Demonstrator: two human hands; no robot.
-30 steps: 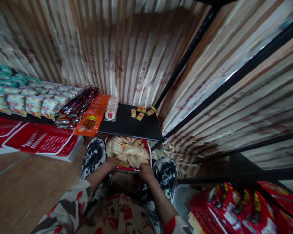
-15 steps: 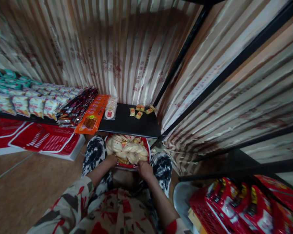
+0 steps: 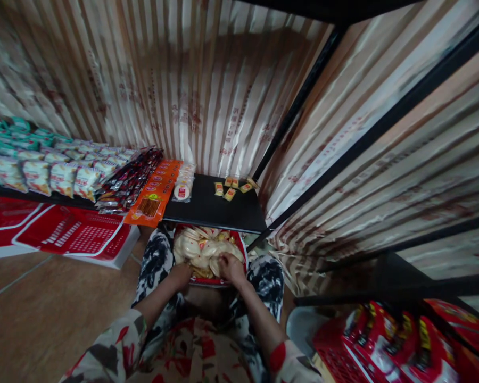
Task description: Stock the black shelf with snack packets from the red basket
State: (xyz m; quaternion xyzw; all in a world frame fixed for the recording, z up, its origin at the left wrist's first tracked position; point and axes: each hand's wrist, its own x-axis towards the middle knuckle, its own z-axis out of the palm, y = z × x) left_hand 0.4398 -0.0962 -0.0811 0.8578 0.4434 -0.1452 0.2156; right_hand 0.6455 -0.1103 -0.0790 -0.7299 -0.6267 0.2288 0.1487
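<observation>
Between my knees sits a red basket (image 3: 245,254), filled with clear packets of pale round wafers (image 3: 207,252) and a few small yellow packets. My left hand (image 3: 179,275) is closed at the basket's front left corner, its fingertips partly hidden by the rim. Reaching over the front right side, my right hand (image 3: 232,267) has its fingers bent onto a wafer packet. Just beyond the basket is a black shelf (image 3: 211,210). On it lie several small yellow packets (image 3: 230,193) and a row of clear-wrapped white round wafers (image 3: 182,190).
Along the shelf to the left are an orange snack bag (image 3: 151,199), dark shiny packets (image 3: 123,181) and white snack bags (image 3: 64,178). Red baskets (image 3: 80,231) stand below. Black metal posts (image 3: 299,101) rise at right. Red bags (image 3: 407,335) fill a basket at lower right.
My right hand has moved from the basket's front rim up onto the wafer packets. My left hand remains at the front left corner. The view has shifted slightly.
</observation>
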